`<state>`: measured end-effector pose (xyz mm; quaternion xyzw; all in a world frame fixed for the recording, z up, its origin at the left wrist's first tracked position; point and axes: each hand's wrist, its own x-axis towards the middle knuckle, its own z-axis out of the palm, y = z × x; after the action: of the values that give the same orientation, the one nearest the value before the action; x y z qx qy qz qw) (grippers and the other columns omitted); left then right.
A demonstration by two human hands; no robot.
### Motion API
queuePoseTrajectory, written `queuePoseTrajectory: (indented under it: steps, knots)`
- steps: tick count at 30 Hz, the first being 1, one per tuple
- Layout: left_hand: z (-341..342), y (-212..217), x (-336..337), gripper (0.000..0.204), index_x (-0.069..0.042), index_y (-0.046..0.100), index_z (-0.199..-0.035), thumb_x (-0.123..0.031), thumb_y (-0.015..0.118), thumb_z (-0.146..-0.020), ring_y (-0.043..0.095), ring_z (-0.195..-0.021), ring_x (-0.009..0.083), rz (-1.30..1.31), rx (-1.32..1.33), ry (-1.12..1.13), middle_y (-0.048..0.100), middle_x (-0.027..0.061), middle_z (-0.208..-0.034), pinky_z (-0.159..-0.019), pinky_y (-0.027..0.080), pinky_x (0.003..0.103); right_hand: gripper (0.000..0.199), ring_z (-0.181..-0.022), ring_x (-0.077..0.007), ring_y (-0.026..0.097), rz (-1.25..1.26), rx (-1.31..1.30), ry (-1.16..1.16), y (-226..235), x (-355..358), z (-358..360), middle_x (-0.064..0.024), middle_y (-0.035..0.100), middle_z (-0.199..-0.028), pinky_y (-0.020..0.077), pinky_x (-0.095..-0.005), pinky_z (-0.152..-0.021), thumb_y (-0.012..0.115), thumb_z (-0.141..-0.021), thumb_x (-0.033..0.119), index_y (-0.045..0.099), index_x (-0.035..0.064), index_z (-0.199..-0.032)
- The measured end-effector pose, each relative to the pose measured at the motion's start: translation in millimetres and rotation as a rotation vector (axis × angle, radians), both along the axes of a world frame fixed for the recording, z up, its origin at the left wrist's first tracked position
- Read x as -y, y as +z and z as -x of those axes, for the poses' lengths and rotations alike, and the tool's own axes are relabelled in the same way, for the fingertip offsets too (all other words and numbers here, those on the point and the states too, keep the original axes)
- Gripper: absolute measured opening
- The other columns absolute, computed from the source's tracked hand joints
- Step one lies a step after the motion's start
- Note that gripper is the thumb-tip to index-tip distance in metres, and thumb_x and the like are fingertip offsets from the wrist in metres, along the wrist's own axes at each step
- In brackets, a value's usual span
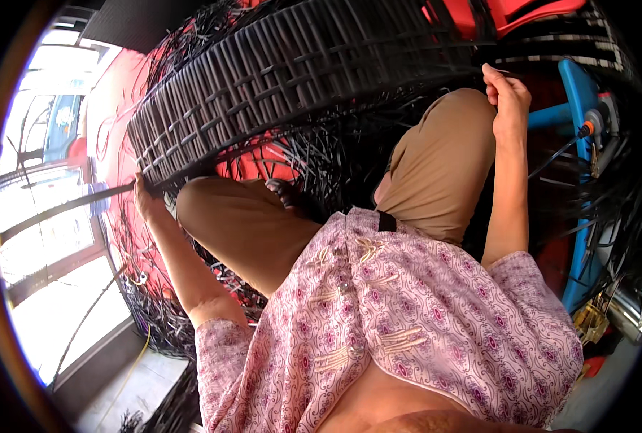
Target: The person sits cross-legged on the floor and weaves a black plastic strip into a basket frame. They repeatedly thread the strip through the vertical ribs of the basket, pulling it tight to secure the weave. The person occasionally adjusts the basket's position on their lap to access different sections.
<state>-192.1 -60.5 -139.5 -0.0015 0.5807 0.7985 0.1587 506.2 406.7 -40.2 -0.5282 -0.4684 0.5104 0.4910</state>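
So the black woven panel (299,76) is stretching right across the space in front of the person's bent knees, curving from the lower left toward the upper right. The left grip (145,202) is pinching a flat black strip (68,206) at the panel's left end, and the strip's free length is trailing off toward the bright window (46,252). My guess: it's holding on there because that's where strip and weave are meeting, so the loose bit isn't flopping around.

The right grip (510,105) is hovering near the panel's other end, fingers bending inward. Honestly can't tell if it's pinching something thin or nothing at all. Having the hands so far apart is probably giving some control over both ends.

The knees in tan trousers (443,159) are spreading wide, likely making room for such a long piece; can't tell whether they're touching it. Loose black strips (335,155) are lying in tangles over the red floor covering (252,160), presumably for easy reach. A blue frame (579,90) is standing off beyond the right arm, probably leaving the work area free.
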Motion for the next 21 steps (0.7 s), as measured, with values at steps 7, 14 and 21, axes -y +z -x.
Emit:
queuePoseTrajectory:
  steps: [7,14,21]
  knots:
    - [-27,11,-6,0.021,-0.003,0.068,-0.107,-0.021,0.069,-0.095,0.069,-0.091,0.0217,0.0,0.026,-0.003,0.072,0.0066,-0.104,-0.081,0.057,0.038,0.039,-0.094,-0.0177,0.063,-0.978,0.651,-0.432,44,16,12,-0.0085,0.064,-0.114,0.0518,-0.0303,-0.084,0.081,-0.084,0.019,0.067,-0.0011,-0.114]
    - [-37,25,-21,0.022,-0.003,0.067,-0.11,-0.02,0.068,-0.096,0.07,-0.089,0.0218,-0.033,0.024,-0.107,0.073,0.0082,-0.1,-0.08,0.059,0.038,0.043,-0.1,-0.0269,0.059,-1.2,0.775,0.387,25,68,113,-0.0051,0.063,-0.108,0.0444,-0.0405,-0.087,0.076,-0.082,0.038,0.066,0.0081,-0.11]
    - [-22,17,-11,0.02,-0.004,0.068,-0.103,-0.02,0.072,-0.093,0.07,-0.086,0.0197,0.029,0.035,-0.071,0.073,0.007,-0.098,-0.078,0.058,0.036,0.037,-0.098,-0.0242,0.058,-1.183,0.872,0.43,12,75,120,-0.0029,0.061,-0.1,0.0431,-0.0383,-0.089,0.075,-0.084,0.042,0.066,0.0107,-0.101]
